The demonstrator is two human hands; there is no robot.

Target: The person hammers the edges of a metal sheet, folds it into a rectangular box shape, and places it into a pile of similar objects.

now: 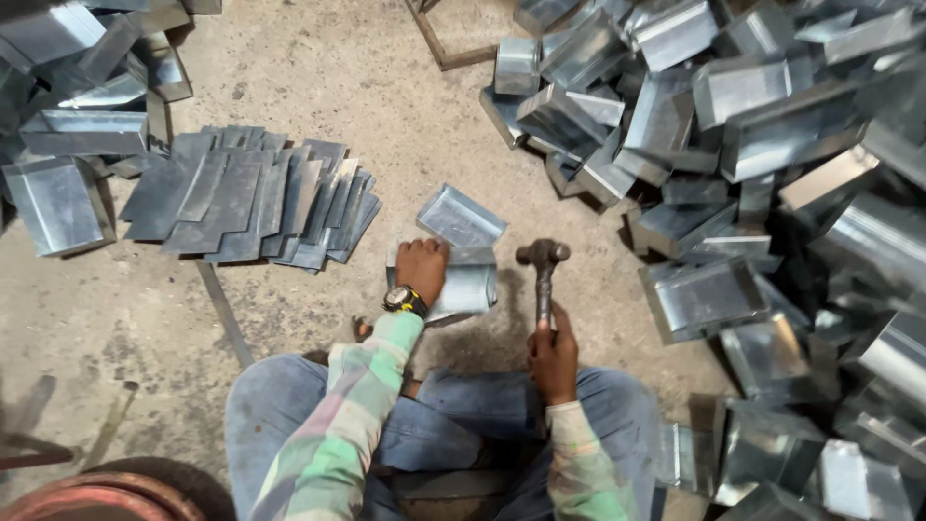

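The person sits low on a rough concrete floor, grey and dusty, stained darker in patches and scuffed near the knees. Both legs, in blue jeans, fold in at the bottom of the view, and the sleeves are a pale checked cloth.

The left hand lies palm down, fingers spread flat, pressing on a bent sheet-metal piece that rests on the floor just ahead of the knees. A wristwatch with a yellow rim sits on that wrist. A second shallow metal tray lies tilted just beyond the pressed piece, touching its far edge.

The right hand is clenched around the handle of a hammer, whose dark head is raised just to the right of the pressed piece, apart from it.

To the left, a fanned stack of flat metal sheets lies overlapped on the floor, and beyond it, in the upper left corner, are several folded metal boxes. The whole right side is filled with a large heap of folded metal trays, shiny and tumbled at all angles, reaching from the top edge down past the person's right knee. A thin metal strip lies on the floor left of the knees, and a rusty round rim shows at the bottom left corner.
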